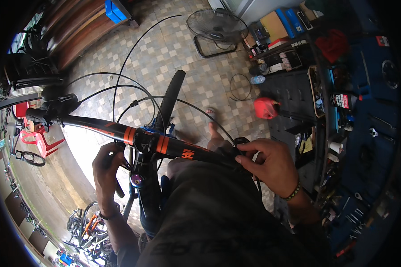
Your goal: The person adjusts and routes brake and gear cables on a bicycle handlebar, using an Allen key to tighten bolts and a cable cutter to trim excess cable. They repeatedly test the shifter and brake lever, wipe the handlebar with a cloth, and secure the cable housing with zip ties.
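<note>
A black bicycle handlebar point(189, 151) with orange bands crosses in front of me, held at its middle by the stem point(143, 144). Below its left half, my left hand point(106, 167) has thumb and fingers pinched together on a thin black cable point(114, 109), which arcs up and away over the floor. At the bar's right end, my right hand point(272, 162) is closed with thumb and forefinger around a small black lever fitting point(241, 141). Another black cable point(200, 109) curves into this fitting. My fingers partly hide both grips. A purple-centred cap point(137, 180) shows below the stem.
The front tyre point(171, 95) points away over the tiled floor. A fan point(216, 29), coiled cable point(241, 87) and red container point(266, 108) stand or lie beyond. Dark drawers point(292, 93) and a blue tool board point(372, 155) line the right; a red chair point(38, 135) is left.
</note>
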A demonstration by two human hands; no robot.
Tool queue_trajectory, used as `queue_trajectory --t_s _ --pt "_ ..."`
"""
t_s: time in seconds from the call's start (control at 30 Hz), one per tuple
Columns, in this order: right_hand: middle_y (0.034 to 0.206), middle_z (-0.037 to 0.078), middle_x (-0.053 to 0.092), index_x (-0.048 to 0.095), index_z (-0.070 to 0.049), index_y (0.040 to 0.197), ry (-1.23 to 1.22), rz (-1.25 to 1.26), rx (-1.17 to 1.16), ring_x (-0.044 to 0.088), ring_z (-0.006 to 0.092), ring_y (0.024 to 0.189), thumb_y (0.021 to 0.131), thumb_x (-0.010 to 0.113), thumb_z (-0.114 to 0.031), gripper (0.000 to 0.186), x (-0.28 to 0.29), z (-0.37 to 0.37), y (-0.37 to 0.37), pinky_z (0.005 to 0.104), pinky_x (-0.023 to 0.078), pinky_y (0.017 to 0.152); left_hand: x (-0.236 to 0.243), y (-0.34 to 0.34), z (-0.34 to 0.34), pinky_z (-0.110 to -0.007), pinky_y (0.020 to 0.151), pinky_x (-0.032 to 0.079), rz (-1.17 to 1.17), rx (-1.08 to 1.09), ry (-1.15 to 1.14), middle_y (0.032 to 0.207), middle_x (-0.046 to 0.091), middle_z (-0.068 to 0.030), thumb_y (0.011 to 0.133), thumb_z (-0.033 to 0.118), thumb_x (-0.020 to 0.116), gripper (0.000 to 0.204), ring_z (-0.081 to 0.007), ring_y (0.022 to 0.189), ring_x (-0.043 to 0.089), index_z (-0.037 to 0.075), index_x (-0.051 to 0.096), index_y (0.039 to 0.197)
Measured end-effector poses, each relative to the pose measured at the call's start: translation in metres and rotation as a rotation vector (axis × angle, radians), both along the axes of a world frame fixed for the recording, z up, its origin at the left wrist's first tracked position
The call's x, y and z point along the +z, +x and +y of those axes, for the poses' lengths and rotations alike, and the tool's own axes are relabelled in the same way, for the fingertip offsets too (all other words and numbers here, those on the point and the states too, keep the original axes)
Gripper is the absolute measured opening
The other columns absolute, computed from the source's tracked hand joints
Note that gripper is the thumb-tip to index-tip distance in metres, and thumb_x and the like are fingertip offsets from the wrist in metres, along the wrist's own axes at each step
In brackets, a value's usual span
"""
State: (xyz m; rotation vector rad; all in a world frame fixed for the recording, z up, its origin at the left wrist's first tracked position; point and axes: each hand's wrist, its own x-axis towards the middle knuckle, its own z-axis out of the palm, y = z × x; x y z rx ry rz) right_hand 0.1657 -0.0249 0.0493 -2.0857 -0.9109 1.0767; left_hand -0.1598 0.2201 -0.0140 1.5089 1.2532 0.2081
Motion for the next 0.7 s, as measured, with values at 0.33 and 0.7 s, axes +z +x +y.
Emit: queue_trajectory --t_s 0.33,0.7 --pt "0.089 0.007 0.074 0.079 0.001 0.107 0.002 -0.079 0.008 0.061 0.0066 0.056 0.086 0.086 -0.005 0.024 -0.0011 0.0024 -0.0009 0.0240 0.045 0.053 -0.0051 -0.0061 -0.0003 -0.030 0.076 0.052 -0.019 -0.006 0.007 0.098 0.072 -0.0093 0.100 0.013 0.073 0.028 -0.0145 0.080 0.064 -0.005 0.067 0.121" --pt "0.086 0.007 0.075 0.080 0.001 0.102 -0.013 -0.045 -0.040 0.061 0.0053 0.056 0.085 0.087 -0.004 0.019 0.0031 0.0046 -0.0004 0.0232 0.043 0.053 0.0029 0.0021 -0.0066 -0.030 0.077 0.052 0.033 0.051 0.005 0.102 0.073 -0.0100 0.100 0.011 0.070 0.027 -0.0142 0.082 0.064 -0.005 0.068 0.122"
